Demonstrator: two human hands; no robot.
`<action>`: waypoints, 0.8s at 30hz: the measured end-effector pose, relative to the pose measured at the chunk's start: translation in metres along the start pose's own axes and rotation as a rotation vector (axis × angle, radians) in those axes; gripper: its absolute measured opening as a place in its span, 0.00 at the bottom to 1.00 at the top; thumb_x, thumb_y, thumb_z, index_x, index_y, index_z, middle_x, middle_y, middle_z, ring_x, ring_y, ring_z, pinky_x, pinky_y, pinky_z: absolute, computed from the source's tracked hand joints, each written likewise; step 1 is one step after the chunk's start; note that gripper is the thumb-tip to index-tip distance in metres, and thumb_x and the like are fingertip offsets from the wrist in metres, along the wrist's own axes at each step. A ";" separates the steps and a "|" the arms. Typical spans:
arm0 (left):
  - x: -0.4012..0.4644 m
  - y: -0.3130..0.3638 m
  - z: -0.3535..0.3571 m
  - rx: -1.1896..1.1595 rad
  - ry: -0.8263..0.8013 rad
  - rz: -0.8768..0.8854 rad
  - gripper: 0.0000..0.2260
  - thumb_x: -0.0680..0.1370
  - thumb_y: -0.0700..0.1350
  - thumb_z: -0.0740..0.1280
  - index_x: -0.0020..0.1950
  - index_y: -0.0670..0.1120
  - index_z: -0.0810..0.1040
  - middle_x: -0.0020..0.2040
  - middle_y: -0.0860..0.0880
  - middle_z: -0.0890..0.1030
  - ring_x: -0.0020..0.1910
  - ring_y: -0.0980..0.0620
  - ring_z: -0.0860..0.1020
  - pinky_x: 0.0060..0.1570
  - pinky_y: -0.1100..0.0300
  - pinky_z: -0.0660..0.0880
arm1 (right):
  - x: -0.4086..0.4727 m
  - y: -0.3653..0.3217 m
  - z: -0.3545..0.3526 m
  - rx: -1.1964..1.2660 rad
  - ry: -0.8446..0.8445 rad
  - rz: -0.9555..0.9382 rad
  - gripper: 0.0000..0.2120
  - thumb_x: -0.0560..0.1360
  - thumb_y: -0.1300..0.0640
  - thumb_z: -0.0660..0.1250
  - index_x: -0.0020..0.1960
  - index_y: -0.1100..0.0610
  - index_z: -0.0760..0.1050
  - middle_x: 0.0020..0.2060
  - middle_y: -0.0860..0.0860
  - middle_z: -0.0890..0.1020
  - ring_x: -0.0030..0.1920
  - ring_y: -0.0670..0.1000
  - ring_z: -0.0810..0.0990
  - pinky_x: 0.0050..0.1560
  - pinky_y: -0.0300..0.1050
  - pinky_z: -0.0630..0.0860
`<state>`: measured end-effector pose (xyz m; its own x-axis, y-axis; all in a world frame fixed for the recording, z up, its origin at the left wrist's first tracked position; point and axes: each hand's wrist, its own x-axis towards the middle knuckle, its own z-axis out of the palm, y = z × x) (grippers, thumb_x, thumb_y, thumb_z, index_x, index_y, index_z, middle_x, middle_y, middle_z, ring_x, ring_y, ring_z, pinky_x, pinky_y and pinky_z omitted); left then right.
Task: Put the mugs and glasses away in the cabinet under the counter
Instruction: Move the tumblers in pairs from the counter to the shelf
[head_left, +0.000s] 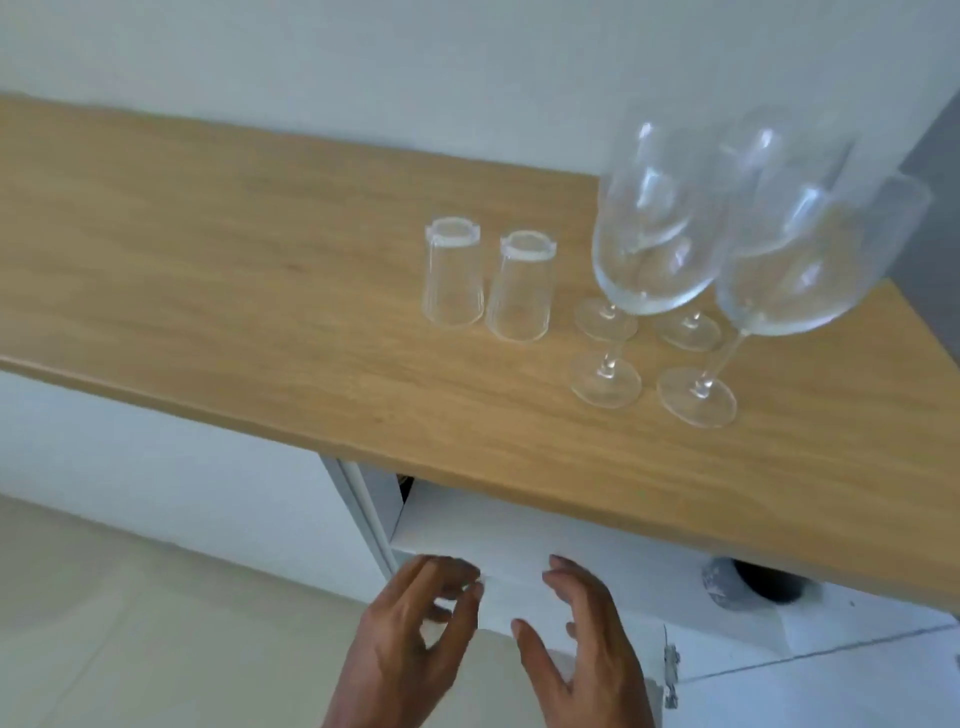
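So, head view: wooden counter (260, 270) runs left to right against a pale wall (363, 62). Two tumblers (452, 275) stand upside down side by side, right of centre. Just right of them, four wine glasses (654, 228) stand upright in a tight cluster near the counter's right end, bowls overlapping in view. Under the counter the white cabinet (519, 525) is open; a dark mug (748, 582) sits inside on the right, partly hidden by the counter edge. Left hand (415, 639) is at the cabinet's near edge, fingers loosely curled, holding nothing. Right hand (582, 639) is just beside it, fingers spread, also empty. Pale floor (130, 623) at lower left.
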<state>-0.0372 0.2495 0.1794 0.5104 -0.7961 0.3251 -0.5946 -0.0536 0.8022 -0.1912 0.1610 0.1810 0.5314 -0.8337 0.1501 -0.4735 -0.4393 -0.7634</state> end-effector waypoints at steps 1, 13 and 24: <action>0.003 0.014 -0.015 0.014 0.053 0.064 0.02 0.77 0.49 0.69 0.49 0.56 0.81 0.46 0.62 0.81 0.41 0.61 0.82 0.36 0.69 0.78 | -0.003 -0.017 -0.010 0.049 0.003 -0.002 0.25 0.67 0.54 0.78 0.57 0.36 0.73 0.59 0.40 0.79 0.53 0.38 0.82 0.47 0.36 0.80; 0.219 0.043 -0.072 0.038 0.322 0.185 0.17 0.76 0.44 0.74 0.63 0.50 0.76 0.59 0.53 0.77 0.58 0.50 0.77 0.55 0.49 0.79 | 0.165 -0.134 -0.026 0.135 0.330 -0.295 0.17 0.76 0.58 0.70 0.63 0.58 0.73 0.66 0.54 0.70 0.69 0.50 0.71 0.61 0.44 0.76; 0.278 -0.016 -0.046 -0.121 0.108 0.254 0.26 0.76 0.50 0.74 0.70 0.62 0.68 0.65 0.62 0.75 0.58 0.47 0.81 0.52 0.43 0.81 | 0.246 -0.115 0.015 0.080 0.416 -0.184 0.26 0.75 0.57 0.70 0.69 0.48 0.62 0.75 0.57 0.62 0.77 0.54 0.61 0.70 0.51 0.71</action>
<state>0.1425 0.0568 0.2802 0.4222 -0.7055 0.5692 -0.6365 0.2164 0.7403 0.0048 0.0115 0.2965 0.2667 -0.8147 0.5149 -0.3334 -0.5793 -0.7438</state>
